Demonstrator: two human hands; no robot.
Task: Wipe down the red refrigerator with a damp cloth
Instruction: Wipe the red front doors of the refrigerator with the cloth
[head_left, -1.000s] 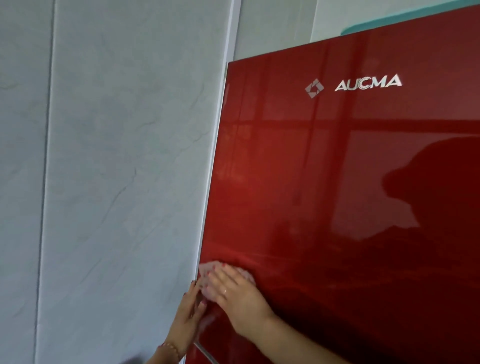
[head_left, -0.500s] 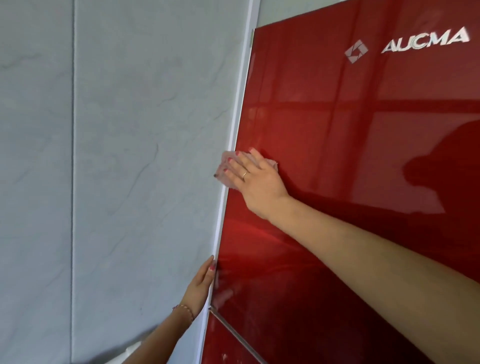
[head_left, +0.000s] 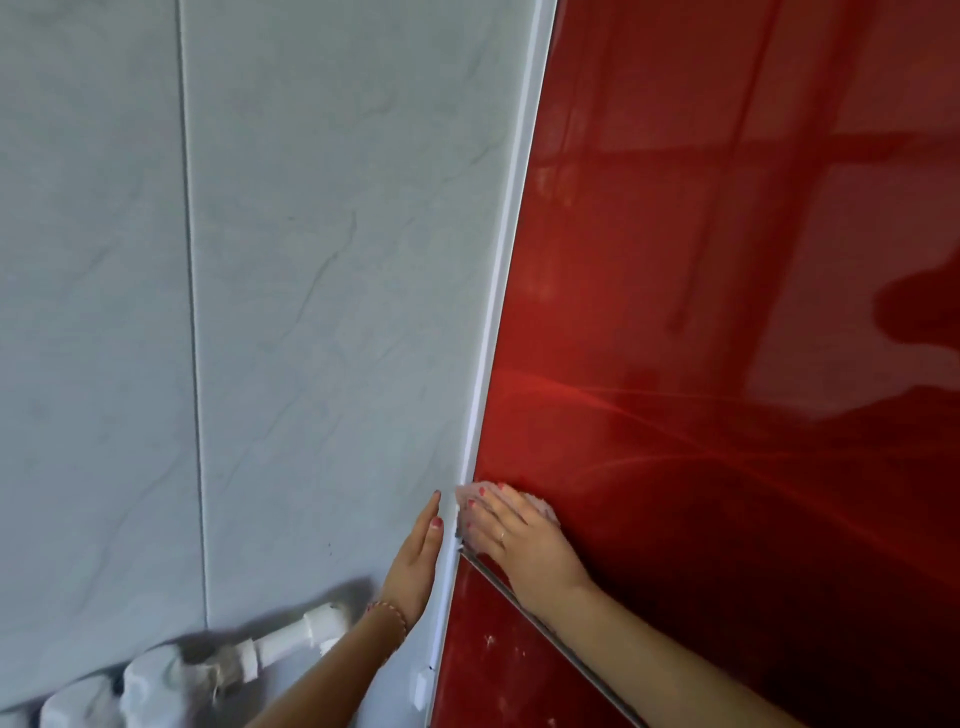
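Observation:
The glossy red refrigerator (head_left: 727, 312) fills the right half of the view, with a pale trim strip down its left edge. My right hand (head_left: 519, 540) presses a small pinkish cloth (head_left: 540, 506) flat against the upper door, close to the left edge and just above the metal seam between the two doors. Most of the cloth is hidden under the fingers. My left hand (head_left: 415, 561) lies flat, fingers straight, against the fridge's pale left side next to the trim, holding nothing.
A grey marbled wall (head_left: 234, 312) takes up the left half, close beside the fridge. A white pipe fitting (head_left: 291, 644) and white bulky shapes sit low at the bottom left. The lower fridge door (head_left: 493, 675) shows pale specks.
My right hand has slid the cloth down the door's left edge from mid-height to just above the door seam. The view has tilted down and left. My left hand stays on the side edge.

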